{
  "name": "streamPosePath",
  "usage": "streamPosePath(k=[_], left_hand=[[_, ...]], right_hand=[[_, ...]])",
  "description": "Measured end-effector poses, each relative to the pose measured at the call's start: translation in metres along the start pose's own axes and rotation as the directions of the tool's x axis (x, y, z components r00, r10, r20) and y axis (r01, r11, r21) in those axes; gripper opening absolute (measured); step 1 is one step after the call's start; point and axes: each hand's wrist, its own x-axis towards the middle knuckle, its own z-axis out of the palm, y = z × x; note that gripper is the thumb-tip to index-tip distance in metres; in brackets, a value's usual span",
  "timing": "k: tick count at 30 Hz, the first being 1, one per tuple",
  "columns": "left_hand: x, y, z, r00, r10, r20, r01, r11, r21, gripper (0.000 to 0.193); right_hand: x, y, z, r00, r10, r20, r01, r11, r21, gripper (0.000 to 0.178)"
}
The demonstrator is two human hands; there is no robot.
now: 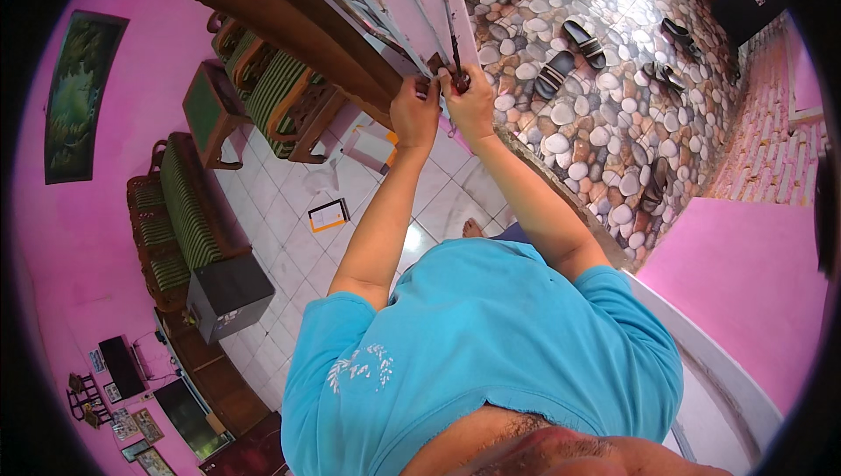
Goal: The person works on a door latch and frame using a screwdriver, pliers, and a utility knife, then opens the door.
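In the upper middle of the frame, both hands meet at the edge of a pale pink panel [429, 3], beside a brown wooden beam [298, 25]. The right hand [474, 110] has its fingers curled in around the dark red handle of a slim, screwdriver-like tool [454, 49]. The handle sits among the thumb and fingers, partly hidden by them, and the dark shaft rises past the fingertips toward the top of the frame, in front of the panel.

The left hand [414, 117] is just to the left, thumb and fingers drawn narrowly together at the panel's edge; whether something is pinched between them I cannot tell. A small dark brown piece [435, 63] shows just above the fingertips of both hands, left of the tool's handle; whether any finger touches it is unclear.

Below the hands lies a white tiled floor [447, 200]. At the upper right, dark sandals [554, 76] rest on a pebble-patterned floor [561, 148]; a green striped sofa [188, 204] stands at the left.
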Motion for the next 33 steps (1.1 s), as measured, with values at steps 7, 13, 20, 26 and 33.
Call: streamPosePath(k=[7,13,20,26,33], left_hand=[[0.001,-0.005,0.003,0.994,0.102,-0.032,-0.101,0.994,0.051,0.027],[0.004,-0.009,0.003,0.995,0.099,0.003,-0.099,0.993,0.060,0.024],[0.003,-0.009,0.004,0.997,0.075,-0.007,-0.074,0.996,0.045,0.023],[0.000,-0.006,0.006,0.999,0.031,-0.010,-0.031,0.999,0.013,0.032],[-0.006,0.017,0.000,0.963,-0.252,0.092,0.262,0.958,-0.116,0.040]], right_hand=[[0.001,-0.001,0.003,1.000,-0.010,-0.030,0.007,0.996,-0.092,0.028],[-0.002,0.001,0.005,0.998,0.056,-0.021,-0.057,0.997,-0.049,0.033],[-0.004,0.004,0.000,0.985,0.164,0.048,-0.167,0.984,0.064,0.033],[-0.017,0.023,-0.030,0.974,0.222,0.050,-0.226,0.968,0.106,0.033],[-0.054,-0.014,-0.171,0.762,0.369,0.533,-0.435,0.901,-0.001,0.035]])
